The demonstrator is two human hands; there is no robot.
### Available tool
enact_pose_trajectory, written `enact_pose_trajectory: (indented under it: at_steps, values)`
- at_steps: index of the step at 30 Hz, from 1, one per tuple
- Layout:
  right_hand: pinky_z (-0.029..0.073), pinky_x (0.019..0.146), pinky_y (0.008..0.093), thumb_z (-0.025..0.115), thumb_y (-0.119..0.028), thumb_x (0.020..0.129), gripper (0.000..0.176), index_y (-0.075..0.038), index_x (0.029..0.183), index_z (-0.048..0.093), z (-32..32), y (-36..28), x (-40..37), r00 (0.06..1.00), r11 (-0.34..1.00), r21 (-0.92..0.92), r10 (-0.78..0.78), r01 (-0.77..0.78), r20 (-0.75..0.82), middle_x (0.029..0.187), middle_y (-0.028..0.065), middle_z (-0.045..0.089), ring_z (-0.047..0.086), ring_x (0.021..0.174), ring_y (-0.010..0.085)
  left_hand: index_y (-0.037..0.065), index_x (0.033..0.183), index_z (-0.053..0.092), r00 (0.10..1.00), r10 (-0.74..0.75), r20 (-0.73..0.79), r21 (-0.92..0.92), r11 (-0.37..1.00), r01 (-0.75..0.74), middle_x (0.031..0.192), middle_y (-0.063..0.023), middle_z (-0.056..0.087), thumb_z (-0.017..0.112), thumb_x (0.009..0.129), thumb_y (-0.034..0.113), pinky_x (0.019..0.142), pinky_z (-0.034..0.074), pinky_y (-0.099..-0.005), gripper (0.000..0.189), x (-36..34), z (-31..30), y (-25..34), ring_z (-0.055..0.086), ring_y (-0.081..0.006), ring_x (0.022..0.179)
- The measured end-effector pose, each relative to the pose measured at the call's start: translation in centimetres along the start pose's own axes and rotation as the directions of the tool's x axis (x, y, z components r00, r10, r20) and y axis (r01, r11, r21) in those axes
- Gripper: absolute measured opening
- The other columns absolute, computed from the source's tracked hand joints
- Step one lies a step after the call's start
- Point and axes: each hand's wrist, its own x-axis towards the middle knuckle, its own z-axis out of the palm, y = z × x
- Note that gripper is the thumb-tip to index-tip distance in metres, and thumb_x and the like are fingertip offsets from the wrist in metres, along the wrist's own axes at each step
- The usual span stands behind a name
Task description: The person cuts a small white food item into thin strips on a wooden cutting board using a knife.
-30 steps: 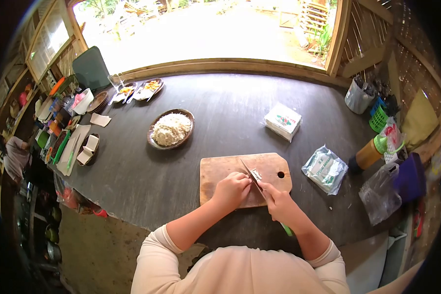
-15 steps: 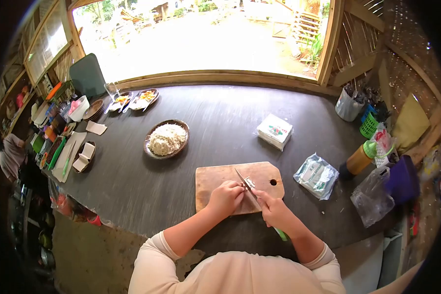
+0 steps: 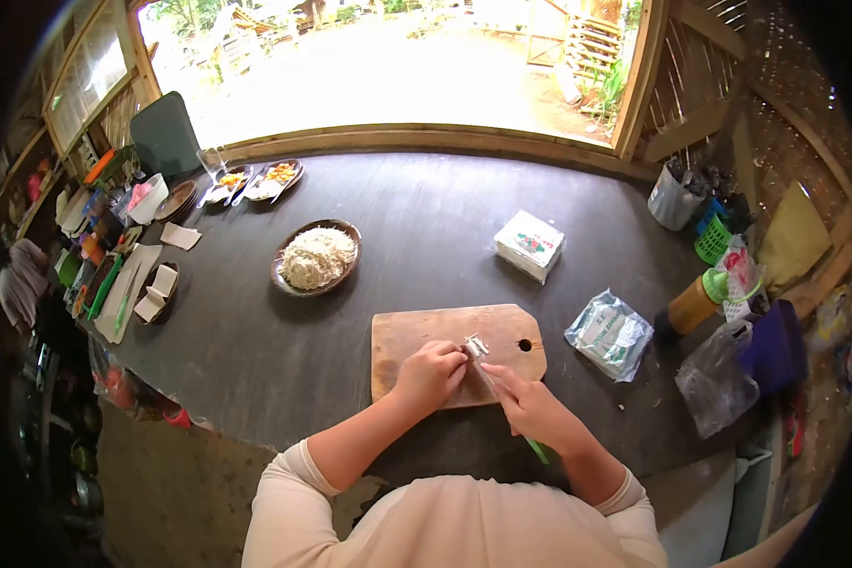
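My right hand grips a knife, whose green handle sticks out below the fist. The knife blade points up and left over a wooden cutting board. Close beside the blade is my left hand, its fingers curled down on the board. Whatever its fingertips press is mostly hidden. Thin pale strips of cut food lie in a small pile just beyond the blade tip. Further off, up and left, a brown bowl holds a heap of whitish shreds.
Right of the board lie a plastic-wrapped packet and a stack of white packages. A bottle with a green cap and a clear bag stand far right. Plates of food sit back left. A person is at far left.
The knife blade has tilted and shifted slightly at the cut strips, which now show as a looser pile. Both hands stay at the board; the whole view has shifted slightly.
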Motion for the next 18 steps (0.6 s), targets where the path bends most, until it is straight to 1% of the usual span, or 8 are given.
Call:
enact_pose_trajectory:
  at_steps: [2, 3, 4, 5, 6, 8, 14, 18]
  values:
    - [0.053, 0.057, 0.0373, 0.046, -0.011, 0.102, 0.039, -0.011, 0.14, 0.05, 0.1, 0.2, -0.2, 0.999, 0.997, -0.065, -0.034, 0.034, 0.001, 0.07, 0.0179, 0.063, 0.065, 0.055, 0.0256, 0.004, 0.09, 0.073, 0.999, 0.036, -0.001, -0.01, 0.999, -0.036, 0.096, -0.0101, 0.07, 0.069, 0.084, 0.012, 0.082, 0.054, -0.0383, 0.011, 0.1, -0.1, 0.0, 0.067, -0.0302, 0.093]
    - [0.053, 0.057, 0.0373, 0.046, -0.011, 0.102, 0.039, -0.011, 0.14, 0.05, 0.4, 1.2, 0.0, 1.0, 0.998, -0.051, -0.023, 0.024, 0.013, 0.07, 0.0179, 0.063, 0.065, 0.055, 0.0256, 0.004, 0.09, 0.073, 1.0, 0.021, 0.015, -0.009, 1.0, -0.021, 0.096, -0.0101, 0.07, 0.069, 0.084, 0.012, 0.082, 0.054, -0.0383, 0.011, 0.0, -0.1, 0.0, 0.067, -0.0302, 0.093]
    - [0.053, 0.062, 0.0405, 0.046, -0.009, 0.101, 0.04, -0.01, 0.14, 0.05, 0.8, 2.6, 0.4, 0.982, 0.971, -0.178, -0.173, 0.157, -0.075, 0.076, 0.0221, 0.064, 0.066, 0.063, 0.0327, 0.004, 0.091, 0.073, 1.0, 0.03, -0.003, -0.014, 0.999, -0.03, 0.095, -0.0099, 0.07, 0.07, 0.084, 0.012, 0.082, 0.055, -0.0382, 0.011, 0.1, 0.0, 0.0, 0.067, -0.03, 0.093]
    - [0.053, 0.067, 0.0437, 0.045, -0.007, 0.1, 0.041, -0.008, 0.14, 0.049, 1.2, 3.5, 0.6, 0.933, 0.91, -0.315, -0.328, 0.271, -0.144, 0.082, 0.0262, 0.065, 0.067, 0.07, 0.0398, 0.004, 0.092, 0.073, 0.999, 0.042, -0.024, -0.017, 0.999, -0.042, 0.095, -0.0098, 0.07, 0.07, 0.084, 0.012, 0.081, 0.055, -0.0381, 0.012, 0.0, 0.1, 0.0, 0.067, -0.0299, 0.093]
    - [0.053, 0.067, 0.0437, 0.045, -0.007, 0.1, 0.041, -0.008, 0.14, 0.049, 1.3, 3.2, 0.4, 0.937, 0.915, -0.304, -0.319, 0.266, -0.142, 0.082, 0.0262, 0.065, 0.067, 0.07, 0.0398, 0.004, 0.092, 0.073, 0.999, 0.035, -0.012, -0.018, 0.999, -0.035, 0.095, -0.0098, 0.07, 0.07, 0.084, 0.012, 0.081, 0.055, -0.0381, 0.012, 0.0, 0.0, -0.1, 0.067, -0.0299, 0.093]
    - [0.052, 0.073, 0.0471, 0.045, -0.005, 0.099, 0.042, -0.006, 0.14, 0.048, 0.7, 2.0, 0.0, 0.978, 0.957, -0.253, -0.173, 0.141, -0.112, 0.092, 0.0305, 0.063, 0.063, 0.082, 0.0474, 0.004, 0.093, 0.073, 1.0, 0.024, -0.009, -0.028, 0.999, -0.024, 0.095, -0.0095, 0.07, 0.071, 0.083, 0.011, 0.081, 0.055, -0.0377, 0.012, 0.0, -0.1, 0.0, 0.067, -0.0296, 0.093]
    - [0.051, 0.07, 0.0468, 0.046, -0.006, 0.099, 0.042, -0.007, 0.141, 0.049, 1.0, 3.3, 0.2, 0.958, 0.942, -0.253, -0.257, 0.22, -0.125, 0.09, 0.0284, 0.064, 0.064, 0.079, 0.0458, 0.004, 0.091, 0.073, 0.999, 0.032, -0.04, -0.028, 0.999, -0.033, 0.095, -0.0096, 0.069, 0.071, 0.083, 0.009, 0.08, 0.055, -0.0376, 0.011, 0.1, 0.2, -0.2, 0.067, -0.0293, 0.091]
    - [0.051, 0.069, 0.0462, 0.047, -0.005, 0.099, 0.042, -0.007, 0.141, 0.049, 1.2, 3.5, 0.3, 0.959, 0.946, -0.241, -0.254, 0.218, -0.128, 0.089, 0.0275, 0.063, 0.064, 0.078, 0.045, 0.003, 0.091, 0.073, 1.0, 0.023, -0.019, -0.042, 0.999, -0.024, 0.094, -0.0099, 0.069, 0.071, 0.082, 0.009, 0.08, 0.055, -0.0376, 0.011, 0.2, -0.1, 0.1, 0.067, -0.0294, 0.09]
